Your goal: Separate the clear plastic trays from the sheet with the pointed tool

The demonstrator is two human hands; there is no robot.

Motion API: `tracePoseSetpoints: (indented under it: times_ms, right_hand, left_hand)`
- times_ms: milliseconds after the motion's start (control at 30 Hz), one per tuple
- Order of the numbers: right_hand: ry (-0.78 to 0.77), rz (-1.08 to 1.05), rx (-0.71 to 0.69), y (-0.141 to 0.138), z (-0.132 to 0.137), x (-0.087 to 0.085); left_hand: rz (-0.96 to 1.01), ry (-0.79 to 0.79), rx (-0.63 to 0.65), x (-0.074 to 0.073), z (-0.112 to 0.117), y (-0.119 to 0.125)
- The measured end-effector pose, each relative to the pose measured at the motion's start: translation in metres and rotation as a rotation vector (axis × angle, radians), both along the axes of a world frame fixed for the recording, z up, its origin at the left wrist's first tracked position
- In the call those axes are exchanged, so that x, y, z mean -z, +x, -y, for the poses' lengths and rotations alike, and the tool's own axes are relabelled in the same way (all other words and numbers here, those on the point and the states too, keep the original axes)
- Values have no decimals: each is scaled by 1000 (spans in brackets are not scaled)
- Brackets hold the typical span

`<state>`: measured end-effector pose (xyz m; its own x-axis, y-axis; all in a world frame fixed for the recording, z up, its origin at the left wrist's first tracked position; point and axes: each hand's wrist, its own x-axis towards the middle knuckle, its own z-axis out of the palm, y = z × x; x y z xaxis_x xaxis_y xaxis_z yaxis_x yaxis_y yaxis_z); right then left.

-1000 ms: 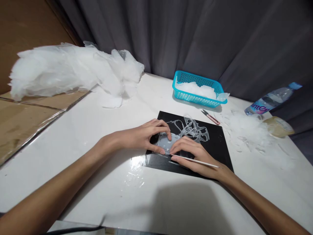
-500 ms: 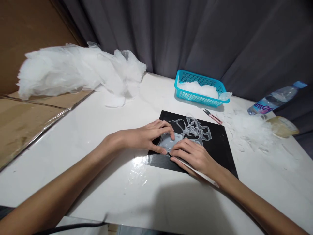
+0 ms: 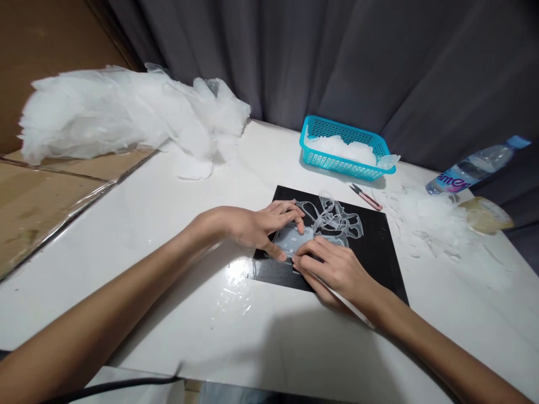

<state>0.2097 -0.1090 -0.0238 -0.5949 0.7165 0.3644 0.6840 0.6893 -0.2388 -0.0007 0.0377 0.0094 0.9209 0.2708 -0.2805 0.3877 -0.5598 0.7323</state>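
Observation:
A translucent plastic sheet [image 3: 293, 240] with small pale shapes on it lies on the black mat [image 3: 379, 252]. My left hand [image 3: 275, 224] rests on its left side, fingers apart, with the thumb and fingertips pressing it down. Close by, my right hand [image 3: 332, 266] is closed around a slim pale-handled tool [image 3: 351, 307], whose handle runs back under the wrist. The tool's tip is at the sheet's near edge, close to my left thumb; its exact kind is hidden by the fingers. Curly translucent offcuts [image 3: 337, 216] lie on the mat beyond my hands.
A blue basket [image 3: 345, 165] of white pieces stands at the back. Thread snips [image 3: 366, 197] lie by the mat. At right are a pile of white scraps [image 3: 429, 221], a water bottle [image 3: 475, 168] and a tape roll [image 3: 486, 215]. White sheets [image 3: 126, 112] are heaped at left.
My left wrist has risen slightly and its fingers have shifted a little on the sheet. The right hand stays at nearly the same spot with the tool. The view has tilted slightly.

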Motion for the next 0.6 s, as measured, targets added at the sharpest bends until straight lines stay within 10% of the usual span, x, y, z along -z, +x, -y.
tracePoseSetpoints:
  times_ms: [600]
  right_hand:
    - [180, 20, 11, -1, 0, 8]
  left_hand:
    - [19, -31, 30, 2, -2, -3]
